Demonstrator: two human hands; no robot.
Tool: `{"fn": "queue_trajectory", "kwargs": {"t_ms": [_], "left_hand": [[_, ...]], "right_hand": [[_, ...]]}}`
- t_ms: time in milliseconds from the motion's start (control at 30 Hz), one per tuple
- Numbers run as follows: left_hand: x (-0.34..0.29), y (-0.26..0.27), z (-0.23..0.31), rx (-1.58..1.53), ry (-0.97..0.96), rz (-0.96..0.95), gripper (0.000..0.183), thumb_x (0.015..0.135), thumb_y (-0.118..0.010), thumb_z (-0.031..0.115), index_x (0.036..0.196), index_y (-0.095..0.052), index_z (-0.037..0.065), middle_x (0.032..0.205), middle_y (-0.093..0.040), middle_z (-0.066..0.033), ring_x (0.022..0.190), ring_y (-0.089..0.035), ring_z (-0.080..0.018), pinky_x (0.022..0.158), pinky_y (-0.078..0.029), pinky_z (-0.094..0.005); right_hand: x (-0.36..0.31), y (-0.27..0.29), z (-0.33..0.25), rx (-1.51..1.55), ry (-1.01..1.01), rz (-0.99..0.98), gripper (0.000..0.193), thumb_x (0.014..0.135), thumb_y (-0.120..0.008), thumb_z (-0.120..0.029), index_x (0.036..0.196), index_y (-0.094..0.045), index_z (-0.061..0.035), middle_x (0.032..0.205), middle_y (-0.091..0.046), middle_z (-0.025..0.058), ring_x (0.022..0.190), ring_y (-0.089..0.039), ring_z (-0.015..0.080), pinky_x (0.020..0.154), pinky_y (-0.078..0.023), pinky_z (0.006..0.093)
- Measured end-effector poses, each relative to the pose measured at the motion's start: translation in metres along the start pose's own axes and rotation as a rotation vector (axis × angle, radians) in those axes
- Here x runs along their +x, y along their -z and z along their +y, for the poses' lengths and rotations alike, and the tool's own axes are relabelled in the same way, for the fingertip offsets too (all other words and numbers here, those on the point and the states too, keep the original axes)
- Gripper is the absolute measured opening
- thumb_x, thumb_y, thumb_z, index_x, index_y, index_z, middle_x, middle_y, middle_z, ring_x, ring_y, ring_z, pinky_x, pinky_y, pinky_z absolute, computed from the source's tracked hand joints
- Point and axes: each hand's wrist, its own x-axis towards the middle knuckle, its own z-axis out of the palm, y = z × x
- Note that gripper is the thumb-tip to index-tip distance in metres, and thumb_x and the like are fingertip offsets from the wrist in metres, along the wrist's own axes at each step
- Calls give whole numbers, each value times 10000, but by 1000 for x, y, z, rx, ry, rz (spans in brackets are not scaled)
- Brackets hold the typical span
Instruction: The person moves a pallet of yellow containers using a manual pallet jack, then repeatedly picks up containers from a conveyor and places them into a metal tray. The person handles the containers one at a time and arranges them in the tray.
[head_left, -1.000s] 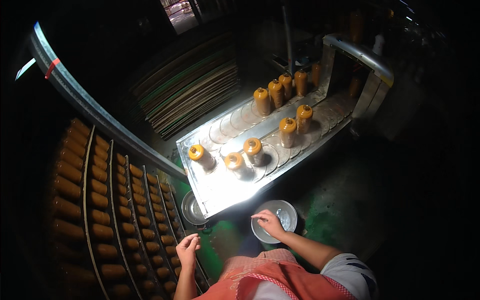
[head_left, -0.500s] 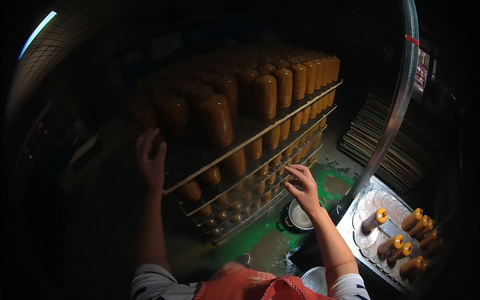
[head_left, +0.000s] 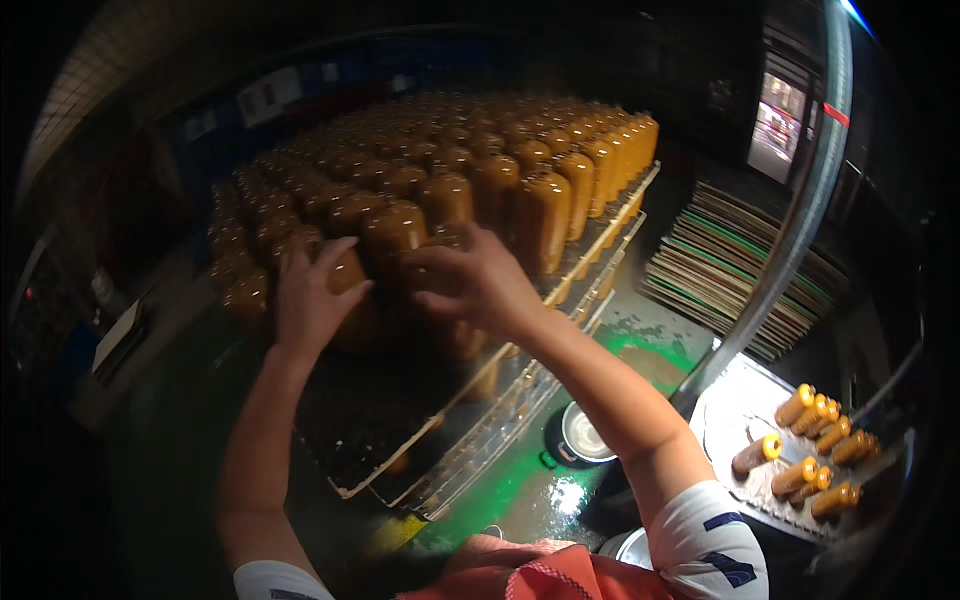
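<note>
Rows of glossy brown bottles (head_left: 545,225) stand on the top shelf of a rack (head_left: 395,460). My left hand (head_left: 315,305) reaches over the near rows, thumb and fingers spread beside a brown bottle. Opposite it, my right hand (head_left: 485,280) is at the front of the rows, with bent fingers and the thumb apart, close to another bottle. Both hands are open. Whether the fingertips touch the glossy sides is hard to see, as this part is dark and blurred.
Lower shelves hold more bottles. At right, brown bottles with yellow-orange necks (head_left: 757,455) stand on a pale tray (head_left: 720,410) behind a metal post (head_left: 785,260). A stack of thin boards (head_left: 740,270) lies beyond. A pot (head_left: 585,435) sits on the wet green floor.
Both hands have moved in over the near bottles and closer together; the right came up and left from beside the rack. The view has shifted and brightened. The shelf's near corner now shows bare.
</note>
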Motion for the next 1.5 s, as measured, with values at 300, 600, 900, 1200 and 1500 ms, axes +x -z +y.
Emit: {"fn": "queue_trajectory", "kwargs": {"t_ms": [300,600,900,1200,1500], "left_hand": [[-76,71,6,135,-457,240,589,758,-742,111,1318,-580,32,1303,-603,-187,1192,-586,-355,1034,-480,-474],[-179,-114,294,-1723,368,-600,432,832,-693,214,1191,-628,-17,1214,-645,-218,1034,-647,-322,888,-542,-427],[-353,-267,522,-1758,605,-2122,540,826,-674,428,1258,-584,118,1186,-656,-222,980,-669,-356,834,-574,-487],[-442,-282,656,-854,907,-2857,450,930,-508,521,1092,-628,119,973,-667,-105,796,-642,-307,661,-549,-446],[-520,-350,712,-1215,-215,-2641,282,966,-520,302,1046,-604,45,926,-651,-146,779,-654,-329,576,-525,-428]], "right_hand": [[-182,85,16,555,-187,538,435,850,-746,-190,1261,-659,-77,1319,-556,133,1274,-494,270,1105,-361,379],[-501,227,-45,636,-933,946,436,917,-696,-311,1271,-652,-59,1201,-624,53,1128,-556,147,1039,-407,310],[-711,235,-141,721,-1295,1465,385,951,-576,-276,1293,-626,-107,1187,-631,65,1097,-592,169,949,-485,322],[-792,183,-153,1358,-1239,1859,458,994,-459,-437,1300,-597,-126,1223,-645,64,1103,-629,238,1000,-488,432],[-921,147,-113,636,-1230,1410,400,1024,-411,-398,1245,-618,-138,1225,-643,181,1086,-616,381,942,-500,485]]}}
